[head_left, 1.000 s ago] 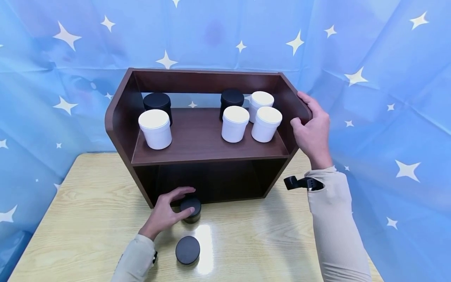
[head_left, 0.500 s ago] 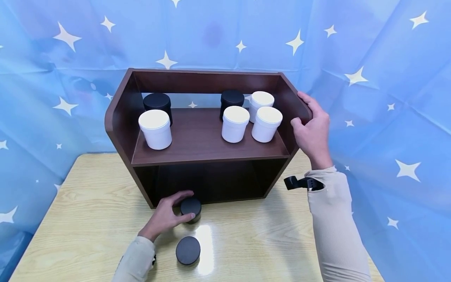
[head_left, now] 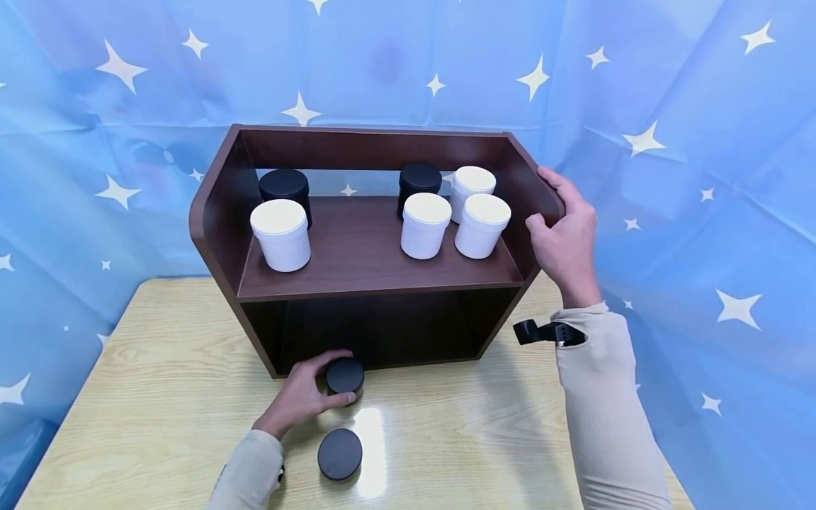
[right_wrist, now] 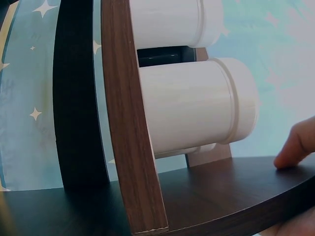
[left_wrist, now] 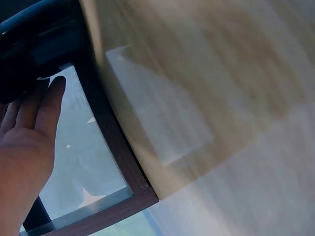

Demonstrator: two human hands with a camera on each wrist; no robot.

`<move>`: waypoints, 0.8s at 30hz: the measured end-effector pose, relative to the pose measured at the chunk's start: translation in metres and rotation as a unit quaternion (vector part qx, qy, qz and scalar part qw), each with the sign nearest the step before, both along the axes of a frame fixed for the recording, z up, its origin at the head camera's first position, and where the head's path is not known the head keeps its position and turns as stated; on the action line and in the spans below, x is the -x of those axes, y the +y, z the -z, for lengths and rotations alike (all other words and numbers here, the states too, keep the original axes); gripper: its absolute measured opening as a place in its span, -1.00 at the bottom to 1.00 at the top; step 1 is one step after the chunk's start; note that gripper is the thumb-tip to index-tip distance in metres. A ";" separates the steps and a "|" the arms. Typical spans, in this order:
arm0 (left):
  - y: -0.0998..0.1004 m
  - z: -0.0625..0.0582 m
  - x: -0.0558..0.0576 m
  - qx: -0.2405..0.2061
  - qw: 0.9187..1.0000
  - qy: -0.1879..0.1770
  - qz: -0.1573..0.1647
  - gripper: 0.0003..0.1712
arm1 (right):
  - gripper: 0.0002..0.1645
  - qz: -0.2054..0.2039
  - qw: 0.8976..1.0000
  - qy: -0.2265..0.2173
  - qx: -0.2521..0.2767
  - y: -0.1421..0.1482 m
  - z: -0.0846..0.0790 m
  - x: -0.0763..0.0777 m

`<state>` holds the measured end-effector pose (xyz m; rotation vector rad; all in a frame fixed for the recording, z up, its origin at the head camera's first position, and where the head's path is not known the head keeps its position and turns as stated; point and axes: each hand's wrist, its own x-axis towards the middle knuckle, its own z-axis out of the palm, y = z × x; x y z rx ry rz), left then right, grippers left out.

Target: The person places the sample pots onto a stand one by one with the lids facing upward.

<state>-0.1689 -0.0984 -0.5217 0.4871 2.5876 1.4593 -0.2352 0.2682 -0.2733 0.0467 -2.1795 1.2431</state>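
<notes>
My left hand [head_left: 302,397] is at the front of the shelf's lower level, thumb and fingers around a lidded black jar [head_left: 345,375] standing upright there. In the left wrist view the left hand [left_wrist: 27,123] reaches up to the dark jar [left_wrist: 39,44] at the top left. Nearer to me on the table stands a second black jar [head_left: 340,454]. My right hand [head_left: 566,241] grips the right side panel of the dark brown shelf [head_left: 379,283], thumb inside and fingers outside. The right wrist view shows its thumb [right_wrist: 295,145] on the panel.
On the upper level, a white jar [head_left: 282,237] and a black jar [head_left: 285,185] stand at the left. White jars [head_left: 482,227] and a black jar [head_left: 419,183] stand at the right. The wooden table [head_left: 159,368] lies below; a blue starry curtain [head_left: 376,64] hangs behind.
My left hand has shifted slightly toward me, its thumb sliding down along the jar's near side. The right hand and the shelf have stayed put.
</notes>
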 end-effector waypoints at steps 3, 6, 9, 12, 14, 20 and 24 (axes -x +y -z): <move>0.000 0.002 -0.001 0.008 1.000 0.007 -0.005 -0.21 | -0.22 -0.002 1.000 0.004 0.004 0.000 0.000 0.000; 0.000 0.004 -0.001 0.014 1.000 0.014 -0.005 -0.20 | -0.22 -0.002 1.000 0.007 0.005 0.001 0.000 0.000; 0.001 0.005 -0.001 0.015 1.000 0.014 -0.004 -0.20 | -0.22 -0.001 1.000 0.004 0.002 0.000 0.001 0.001; 0.001 0.005 0.000 0.012 1.000 0.007 -0.003 -0.19 | -0.22 0.000 1.000 -0.001 0.002 0.000 0.001 0.001; 0.002 0.006 0.000 0.011 1.000 0.004 -0.001 -0.17 | -0.22 0.000 1.000 -0.002 0.002 -0.001 0.001 0.000; 0.003 0.006 0.000 0.021 1.000 0.009 0.002 -0.14 | -0.22 0.001 1.000 0.001 0.000 -0.001 0.001 0.000; 0.003 0.006 0.001 0.029 0.999 0.020 0.005 -0.12 | -0.22 0.000 1.000 0.002 0.001 0.000 0.000 -0.001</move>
